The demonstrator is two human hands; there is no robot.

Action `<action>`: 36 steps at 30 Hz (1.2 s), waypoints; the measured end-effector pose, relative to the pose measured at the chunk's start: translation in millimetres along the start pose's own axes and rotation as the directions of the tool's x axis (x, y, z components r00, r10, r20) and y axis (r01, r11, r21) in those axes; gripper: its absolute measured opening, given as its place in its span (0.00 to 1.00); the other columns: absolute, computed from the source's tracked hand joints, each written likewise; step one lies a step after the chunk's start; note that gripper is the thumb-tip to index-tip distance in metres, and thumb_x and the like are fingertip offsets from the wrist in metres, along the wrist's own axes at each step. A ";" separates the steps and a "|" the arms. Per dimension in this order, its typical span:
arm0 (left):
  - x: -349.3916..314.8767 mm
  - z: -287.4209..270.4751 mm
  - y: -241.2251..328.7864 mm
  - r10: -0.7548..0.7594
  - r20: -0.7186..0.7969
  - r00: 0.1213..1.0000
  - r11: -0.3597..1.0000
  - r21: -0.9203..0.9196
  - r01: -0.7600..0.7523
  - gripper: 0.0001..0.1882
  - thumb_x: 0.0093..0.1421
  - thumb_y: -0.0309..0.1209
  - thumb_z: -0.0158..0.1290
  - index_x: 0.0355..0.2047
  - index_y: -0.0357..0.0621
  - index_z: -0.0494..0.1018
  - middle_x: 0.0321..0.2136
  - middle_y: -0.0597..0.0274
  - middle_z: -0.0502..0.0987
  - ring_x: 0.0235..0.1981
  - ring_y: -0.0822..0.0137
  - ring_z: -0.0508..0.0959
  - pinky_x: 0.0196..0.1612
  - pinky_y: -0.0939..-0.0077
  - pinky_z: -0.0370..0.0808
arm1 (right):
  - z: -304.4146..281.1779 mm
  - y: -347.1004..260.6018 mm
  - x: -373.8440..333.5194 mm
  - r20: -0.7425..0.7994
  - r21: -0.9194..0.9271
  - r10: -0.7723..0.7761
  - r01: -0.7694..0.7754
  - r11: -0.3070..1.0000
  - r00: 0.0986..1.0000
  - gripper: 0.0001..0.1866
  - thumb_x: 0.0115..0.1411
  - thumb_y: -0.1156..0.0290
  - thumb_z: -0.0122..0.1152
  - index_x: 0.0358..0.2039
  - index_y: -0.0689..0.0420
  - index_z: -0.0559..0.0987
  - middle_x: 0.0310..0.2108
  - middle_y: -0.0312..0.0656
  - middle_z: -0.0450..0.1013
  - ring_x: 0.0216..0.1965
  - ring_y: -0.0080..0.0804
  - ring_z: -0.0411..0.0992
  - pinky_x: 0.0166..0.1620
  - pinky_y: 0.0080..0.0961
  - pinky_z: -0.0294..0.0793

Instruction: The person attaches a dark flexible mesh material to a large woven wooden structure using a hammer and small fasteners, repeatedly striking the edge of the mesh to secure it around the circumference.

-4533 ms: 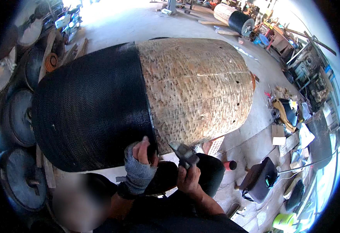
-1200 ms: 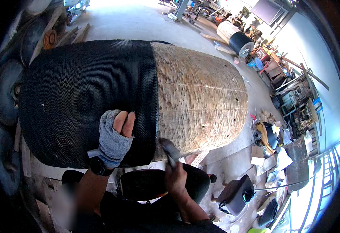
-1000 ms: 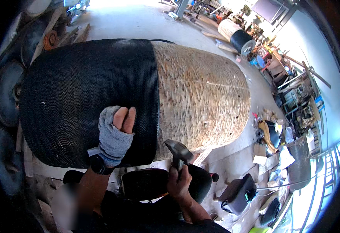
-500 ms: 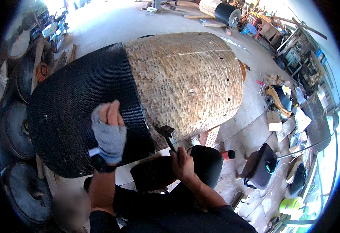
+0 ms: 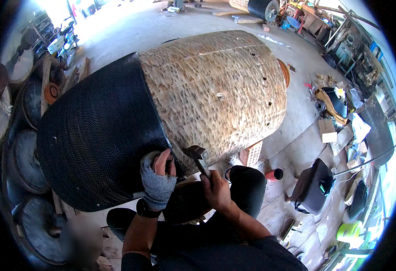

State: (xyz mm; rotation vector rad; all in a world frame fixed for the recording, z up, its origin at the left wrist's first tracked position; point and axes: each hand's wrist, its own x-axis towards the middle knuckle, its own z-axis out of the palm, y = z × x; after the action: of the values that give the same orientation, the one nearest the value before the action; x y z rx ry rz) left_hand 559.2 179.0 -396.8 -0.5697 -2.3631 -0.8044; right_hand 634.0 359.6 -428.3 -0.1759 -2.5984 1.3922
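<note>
roller point(image 5: 216, 86): large, lying on its side in front of me. its left part carries a black ribbed covering point(image 5: 94, 131); the right part is pale and pitted.
black edge point(image 5: 163, 124): the covering ends in a line round the roller, and both my hands are near its lower end.
right hand point(image 5: 217, 192): closed round the handle of a hammer point(image 5: 199, 157), whose head stands just right of that edge, by the pale part. i cannot tell whether it touches.
left hand point(image 5: 158, 184): in a grey glove that leaves the fingertips bare, fingers bent, at the covering beside the edge. whether they pinch anything i cannot tell.
fingers at risk: the hammer head is near my bare fingertips, so a swing drifting left could catch them; the glove guards nothing there.
glancing blow: the roller curves away where i work, so a stroke off square could skid and scar the pale part.
loose edge: if the covering is poorly fixed there, a knock might lift it.
rolling: a pierced block point(image 5: 251, 155) shows below the right end, but what bears the weight is hidden. badly chocked, the roller could shift toward my knees.
underfoot: a red and black cylinder point(image 5: 274, 175) sits near my right knee point(image 5: 247, 180); a careless leg could knock it.
</note>
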 end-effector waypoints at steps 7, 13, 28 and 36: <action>0.5 -4.9 8.5 0.017 0.048 0.999 0.997 0.071 -0.021 0.31 0.50 0.22 0.60 0.55 0.43 0.65 0.39 0.53 0.78 0.39 0.57 0.79 0.47 0.62 0.72 | 6.2 23.8 -10.8 0.033 -0.076 -0.067 0.069 0.995 0.997 0.11 0.63 0.66 0.56 0.35 0.63 0.70 0.18 0.53 0.69 0.21 0.49 0.73 0.23 0.38 0.68; 5.0 5.7 18.9 -0.155 0.065 0.986 0.988 -0.019 0.156 0.38 0.44 0.23 0.65 0.57 0.39 0.62 0.37 0.53 0.77 0.37 0.60 0.78 0.40 0.65 0.75 | -0.7 3.7 -13.7 0.048 0.014 -0.028 0.028 1.000 0.998 0.11 0.62 0.68 0.57 0.37 0.64 0.70 0.20 0.53 0.70 0.22 0.48 0.74 0.25 0.38 0.69; 6.9 11.0 29.8 -0.151 -0.042 0.988 0.986 0.071 0.154 0.44 0.39 0.24 0.66 0.58 0.37 0.59 0.33 0.55 0.75 0.33 0.60 0.76 0.41 0.60 0.71 | -6.6 -14.2 -13.0 0.058 -0.071 -0.116 0.120 0.990 0.992 0.11 0.60 0.72 0.55 0.40 0.65 0.68 0.22 0.57 0.71 0.25 0.58 0.73 0.27 0.44 0.71; 6.1 12.0 28.1 -0.158 -0.047 0.986 0.984 0.077 0.161 0.43 0.42 0.25 0.66 0.59 0.35 0.58 0.38 0.52 0.74 0.38 0.59 0.74 0.45 0.58 0.69 | -0.6 2.1 -18.8 0.051 -0.182 -0.135 0.142 0.973 0.989 0.09 0.61 0.73 0.54 0.38 0.64 0.67 0.21 0.57 0.70 0.24 0.59 0.72 0.26 0.44 0.70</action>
State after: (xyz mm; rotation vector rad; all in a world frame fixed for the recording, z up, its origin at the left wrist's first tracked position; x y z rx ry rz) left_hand 565.5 208.6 -389.3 -0.3305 -2.4139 -0.7788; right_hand 652.5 357.7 -431.8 0.0078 -2.7118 1.1190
